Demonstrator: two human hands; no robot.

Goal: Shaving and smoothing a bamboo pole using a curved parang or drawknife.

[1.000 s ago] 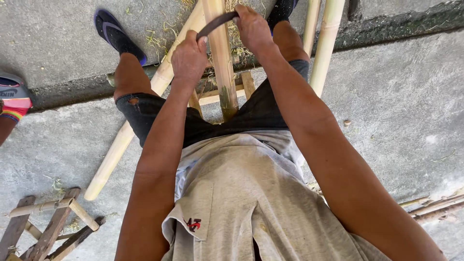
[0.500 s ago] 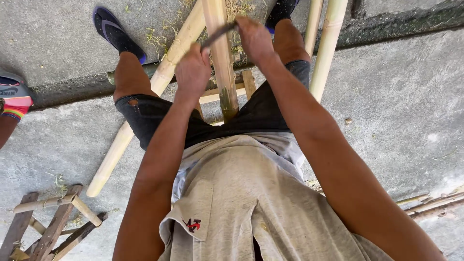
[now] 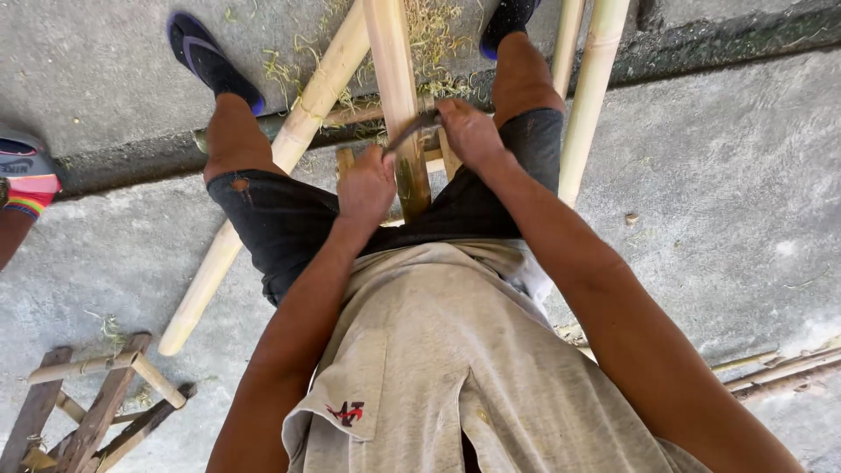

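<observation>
I sit astride a low wooden stand with a pale bamboo pole (image 3: 396, 79) running away from me between my knees. A dark curved blade (image 3: 410, 131) lies across the pole. My left hand (image 3: 366, 186) grips its left end and my right hand (image 3: 469, 131) grips its right end. The pole is pale beyond the blade and greenish just under it, close to my lap. Green-yellow shavings (image 3: 434, 35) lie scattered on the ground by the pole, past my hands.
Another bamboo pole (image 3: 263, 188) slants under my left leg; two more (image 3: 591, 96) stand by my right leg. A small wooden stand (image 3: 92, 407) is at bottom left, thin sticks (image 3: 780, 372) at right. Another person's foot in a striped sandal (image 3: 26, 180) shows at the left edge.
Both hands have drawn the blade along the pole toward my body, from far up the pole to close above my lap.
</observation>
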